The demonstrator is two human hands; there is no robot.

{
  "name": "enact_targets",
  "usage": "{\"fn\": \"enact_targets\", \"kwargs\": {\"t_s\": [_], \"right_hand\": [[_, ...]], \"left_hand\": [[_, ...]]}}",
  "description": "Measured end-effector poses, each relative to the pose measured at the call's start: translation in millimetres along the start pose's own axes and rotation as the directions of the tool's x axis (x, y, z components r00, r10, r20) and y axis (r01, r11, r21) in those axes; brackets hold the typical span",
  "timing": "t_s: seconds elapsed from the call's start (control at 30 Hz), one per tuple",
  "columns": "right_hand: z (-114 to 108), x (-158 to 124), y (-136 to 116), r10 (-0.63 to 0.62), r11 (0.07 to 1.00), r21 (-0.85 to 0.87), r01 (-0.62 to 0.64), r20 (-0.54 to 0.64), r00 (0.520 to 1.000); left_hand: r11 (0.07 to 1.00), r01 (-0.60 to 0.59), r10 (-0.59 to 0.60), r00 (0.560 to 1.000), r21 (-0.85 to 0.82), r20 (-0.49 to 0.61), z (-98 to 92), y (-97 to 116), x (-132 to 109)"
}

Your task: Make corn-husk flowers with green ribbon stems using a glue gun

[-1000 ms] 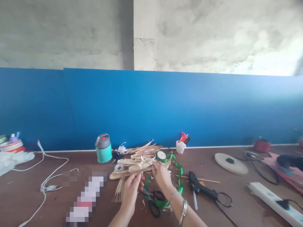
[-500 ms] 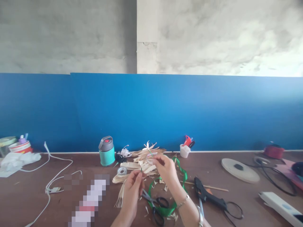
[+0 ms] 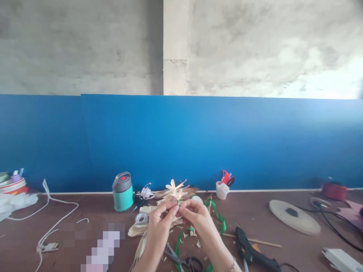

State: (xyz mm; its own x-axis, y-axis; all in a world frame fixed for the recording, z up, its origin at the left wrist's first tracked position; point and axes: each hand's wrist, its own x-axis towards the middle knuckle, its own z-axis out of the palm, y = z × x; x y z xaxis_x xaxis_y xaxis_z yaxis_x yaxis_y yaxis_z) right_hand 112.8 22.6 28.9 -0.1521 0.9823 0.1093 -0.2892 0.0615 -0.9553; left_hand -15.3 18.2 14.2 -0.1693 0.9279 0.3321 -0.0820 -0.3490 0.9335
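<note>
A pale flower of husk-like petals (image 3: 176, 190) stands upright between my hands, with a short green stem just under it. My left hand (image 3: 163, 223) is closed in a pinch at the stem. From the other side my right hand (image 3: 195, 217) pinches the same spot, and the fingertips of both hands nearly meet. Behind the right knuckles shows the edge of a pale round thing (image 3: 197, 198); whether it is held I cannot tell. Dried husks (image 3: 138, 229) lie behind and left of my hands. Below them are scissors (image 3: 174, 257) and a green ribbon (image 3: 219, 217).
A tape roll (image 3: 141, 218) lies left of my hands, with a turquoise flask (image 3: 123, 198) behind. A white cup of pens (image 3: 222, 190) stands at the back. Rightward are a thin stick (image 3: 263, 242), a black glue gun (image 3: 249, 249) and a pale disc (image 3: 295, 223). White cables (image 3: 53, 226) lie left.
My hands have come together. The right hand has lowered the flower to the left hand's fingers, and its petals now face up. The view has tilted up slightly.
</note>
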Motion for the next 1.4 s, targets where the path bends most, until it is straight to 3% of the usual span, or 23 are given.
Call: {"fn": "enact_targets", "kwargs": {"t_s": [0.17, 0.37, 0.57, 0.63, 0.83, 1.17, 1.4], "right_hand": [[-9, -1, -2, 0.146, 0.982, 0.091, -0.166, 0.195, 0.970], [-9, -7, -11, 0.175, 0.978, 0.065, -0.199, 0.265, 0.948], [-5, -14, -23, -0.013, 0.999, -0.051, 0.017, 0.075, 0.997], [-3, -15, -25, -0.055, 0.998, -0.023, 0.057, 0.068, 0.996], [1, -18, -25, -0.047, 0.997, 0.057, 0.043, 0.061, 0.997], [-2, -14, -15, -0.040, 0.985, 0.168, 0.022, 0.106, 0.994], [-1, -15, -13, -0.061, 0.975, 0.219, 0.039, 0.093, 0.994]], "left_hand": [[0.998, 0.068, -0.067, 0.984, -0.001, 0.168, -5.7, 13, 1], [0.983, 0.173, -0.145, 0.944, -0.069, 0.297, -6.2, 26, -5], [0.983, 0.173, -0.156, 0.962, -0.058, 0.223, -3.9, 30, -8], [0.976, 0.205, -0.185, 0.957, -0.069, 0.222, -0.8, 32, -9], [0.891, 0.387, -0.306, 0.898, -0.238, 0.315, 6.3, 32, -14], [0.769, 0.517, -0.349, 0.832, -0.376, 0.431, 1.7, 30, -16], [0.806, 0.468, -0.327, 0.863, -0.362, 0.386, 3.3, 32, -18]]}}
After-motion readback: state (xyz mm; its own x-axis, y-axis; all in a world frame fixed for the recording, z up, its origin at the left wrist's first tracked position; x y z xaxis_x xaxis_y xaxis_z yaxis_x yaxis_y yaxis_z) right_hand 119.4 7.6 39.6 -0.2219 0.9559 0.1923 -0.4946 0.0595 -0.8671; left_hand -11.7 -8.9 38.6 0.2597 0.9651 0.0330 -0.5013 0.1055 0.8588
